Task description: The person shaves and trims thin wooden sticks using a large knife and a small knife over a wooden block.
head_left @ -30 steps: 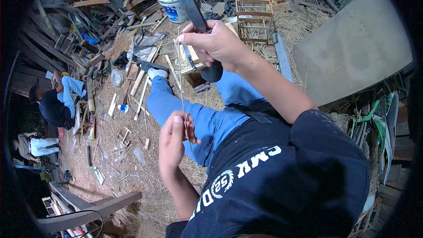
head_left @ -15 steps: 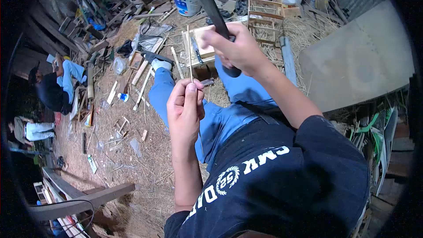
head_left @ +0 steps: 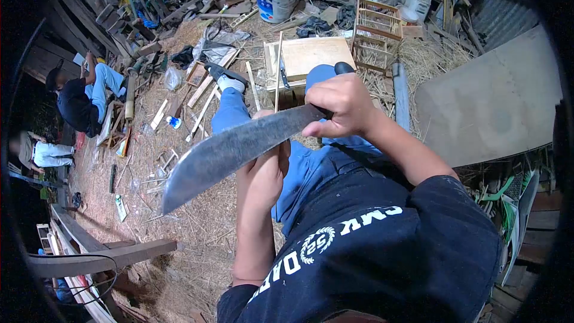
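My right hand (head_left: 344, 104) is wrapped round the black handle of a machete (head_left: 230, 148). Its broad, worn blade slants down to the left, passing in front of my left hand (head_left: 263, 170). The left fingers are closed on a thin wooden stick (head_left: 278, 72), which stands up above the blade; its lower end is hidden. Whether blade and stick touch, I cannot tell. Beyond the hands is a low wooden block (head_left: 314, 54), with a knife (head_left: 284, 76) lying at its left side.
A white bucket (head_left: 275, 3) and a slatted wooden frame (head_left: 378, 21) stand at the back. A large flat board (head_left: 487, 101) is on the right, a beam (head_left: 107, 260) at lower left. Two people (head_left: 78, 98) are at far left. Straw and wood scraps litter the ground.
The machete has swung from pointing up and away to lying across the front of my left hand, my right hand turning and lowering with it. The left hand still holds the stick.
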`<state>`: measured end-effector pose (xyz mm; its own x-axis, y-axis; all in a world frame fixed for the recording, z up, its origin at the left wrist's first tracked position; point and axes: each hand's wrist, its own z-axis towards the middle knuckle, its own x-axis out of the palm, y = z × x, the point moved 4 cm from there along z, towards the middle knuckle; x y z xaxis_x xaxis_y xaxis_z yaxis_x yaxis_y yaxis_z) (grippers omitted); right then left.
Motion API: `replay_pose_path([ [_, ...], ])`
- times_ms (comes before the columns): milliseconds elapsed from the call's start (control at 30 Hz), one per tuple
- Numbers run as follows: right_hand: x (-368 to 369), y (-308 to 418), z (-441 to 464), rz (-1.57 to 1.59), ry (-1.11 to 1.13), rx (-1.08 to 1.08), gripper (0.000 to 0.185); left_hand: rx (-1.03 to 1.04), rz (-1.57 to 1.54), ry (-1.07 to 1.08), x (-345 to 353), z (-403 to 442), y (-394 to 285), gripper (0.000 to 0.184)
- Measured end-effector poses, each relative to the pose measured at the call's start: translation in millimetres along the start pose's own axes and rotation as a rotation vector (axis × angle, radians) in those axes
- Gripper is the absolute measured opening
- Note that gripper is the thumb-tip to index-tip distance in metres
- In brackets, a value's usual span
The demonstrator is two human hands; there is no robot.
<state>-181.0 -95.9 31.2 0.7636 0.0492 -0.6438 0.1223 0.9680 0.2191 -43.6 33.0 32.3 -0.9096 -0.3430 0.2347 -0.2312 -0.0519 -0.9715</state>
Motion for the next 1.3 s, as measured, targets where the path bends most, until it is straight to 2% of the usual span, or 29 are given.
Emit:
replay_pose_path([
  [167, -5.0, -3.9, 6.6, -0.085, -0.036, -0.093, 0.059, -0.013, -0.025, 0.126, -5.9, -0.3, 1.8, 0.020],
  [200, -6.4, -9.6, 6.7, -0.083, -0.038, -0.096, 0.059, -0.099, -0.073, 0.086, -7.0, -2.3, 4.2, 0.019],
  [233, -10.0, -21.3, 6.1, -0.130, -0.064, -0.047, 0.059, -0.183, -0.122, 0.045, -8.2, -3.7, 6.0, 0.018],
  [267, -12.8, -33.1, 6.2, -0.177, -0.089, 0.001, 0.059, -0.125, -0.212, 0.182, -8.4, -0.3, -2.3, 0.017],
  [333, -19.6, -60.9, 5.6, -0.163, -0.269, 0.290, 0.059, -0.145, -0.243, 0.211, -13.9, -5.5, -1.3, 0.020],
  [400, -31.1, -80.7, -1.6, -0.164, -0.228, 0.500, 0.060, -0.165, -0.282, 0.232, -16.6, -8.1, 3.0, 0.020],
  [467, -31.6, -72.6, -3.9, 0.003, -0.220, 0.433, 0.060, -0.079, -0.257, 0.117, -16.3, -7.5, 3.2, 0.020],
  [500, -27.7, -62.4, -2.9, -0.019, -0.200, 0.368, 0.060, -0.053, -0.234, 0.121, -15.3, -5.8, 0.2, 0.020],
  [533, -22.2, -51.4, -2.3, -0.041, -0.182, 0.304, 0.060, -0.060, -0.235, 0.118, -12.6, -6.1, -1.6, 0.020],
  [567, -14.0, -45.8, -4.7, -0.052, -0.068, 0.293, 0.058, -0.094, -0.200, 0.070, -10.1, -5.8, -2.6, 0.020],
  [600, -5.2, -36.9, -4.5, -0.058, -0.104, 0.217, 0.060, -0.125, -0.163, 0.024, -9.4, -5.8, -2.6, 0.020],
  [667, 3.7, -18.3, 0.2, -0.061, -0.022, 0.128, 0.061, -0.123, -0.183, 0.043, -10.5, -6.2, -0.7, 0.017],
  [733, 7.1, -4.4, 4.8, -0.044, -0.003, 0.069, 0.062, -0.151, -0.125, -0.143, -14.3, -8.2, 4.5, 0.014],
  [767, 9.1, 1.8, 6.8, -0.028, 0.023, 0.015, 0.062, -0.158, -0.127, -0.160, -17.4, -10.8, 9.2, 0.016],
  [867, 9.4, 12.4, 10.1, -0.037, 0.024, -0.050, 0.062, -0.048, -0.120, -0.043, -16.0, -10.9, 1.9, 0.019],
  [1033, 2.1, 10.4, 12.6, -0.082, 0.033, -0.063, 0.062, -0.023, -0.066, -0.042, -14.2, -11.4, 0.6, 0.016],
  [1100, -7.3, -0.9, 13.2, -0.199, -0.029, -0.077, 0.060, -0.180, -0.109, -0.158, -19.0, -16.3, 8.3, 0.015],
  [1133, -9.8, -9.4, 14.2, -0.199, -0.029, -0.079, 0.060, -0.102, -0.139, -0.017, -16.7, -12.8, -5.7, 0.016],
  [1200, -21.2, -41.3, 12.8, -0.233, -0.202, 0.260, 0.056, -0.039, -0.197, 0.073, -21.6, -14.0, -2.6, 0.017],
  [1233, -25.9, -50.6, 9.6, -0.234, -0.204, 0.259, 0.056, -0.046, -0.200, 0.081, -22.7, -16.2, -1.9, 0.017],
  [1300, -34.2, -69.8, 3.1, -0.164, -0.159, 0.458, 0.054, -0.042, -0.198, 0.062, -20.1, -15.2, -2.4, 0.018],
])
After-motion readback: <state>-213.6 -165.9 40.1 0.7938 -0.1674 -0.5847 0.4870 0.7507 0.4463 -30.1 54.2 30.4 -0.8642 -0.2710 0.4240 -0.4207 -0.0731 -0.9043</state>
